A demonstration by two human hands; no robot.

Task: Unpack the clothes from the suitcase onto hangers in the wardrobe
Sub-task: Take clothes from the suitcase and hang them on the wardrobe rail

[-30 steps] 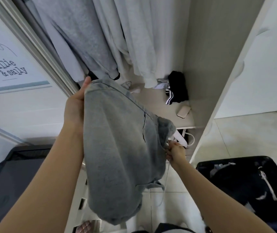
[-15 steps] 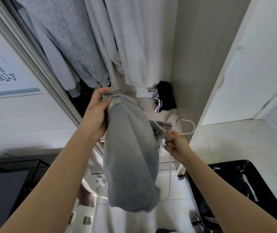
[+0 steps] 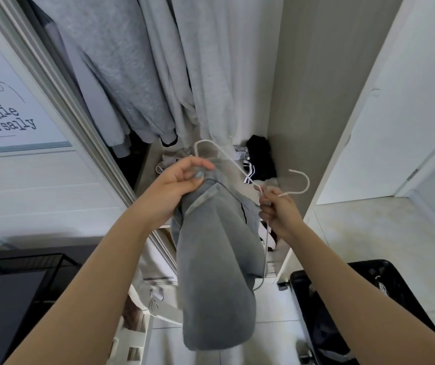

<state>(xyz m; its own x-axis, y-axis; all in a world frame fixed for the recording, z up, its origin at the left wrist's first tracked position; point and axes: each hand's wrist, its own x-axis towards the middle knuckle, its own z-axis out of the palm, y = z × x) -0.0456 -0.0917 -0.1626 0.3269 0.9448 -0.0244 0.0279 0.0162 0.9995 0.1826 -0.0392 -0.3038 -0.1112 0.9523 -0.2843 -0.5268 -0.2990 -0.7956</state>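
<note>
A grey garment [image 3: 216, 275] hangs down in front of me, bunched at its top. My left hand [image 3: 182, 180] grips that bunched top edge. My right hand [image 3: 277, 209] pinches the neck of a white wire hanger [image 3: 300, 180], whose hook curves up to the right and whose one arm [image 3: 221, 154] pokes out past the garment's top. The open black suitcase [image 3: 364, 312] lies on the floor at lower right with dark clothes in it. The wardrobe [image 3: 303, 101] stands open ahead.
Several grey and white garments [image 3: 158, 75] hang inside the wardrobe. A black striped item [image 3: 261, 162] lies on the wardrobe shelf. A sliding door frame [image 3: 60, 106] runs at the left. A dark wire-frame stand [image 3: 21, 299] sits lower left.
The garment has been gathered narrower and lifted. The hanger's arm now sticks out past the garment's top, and my left hand has shifted right along the top edge.
</note>
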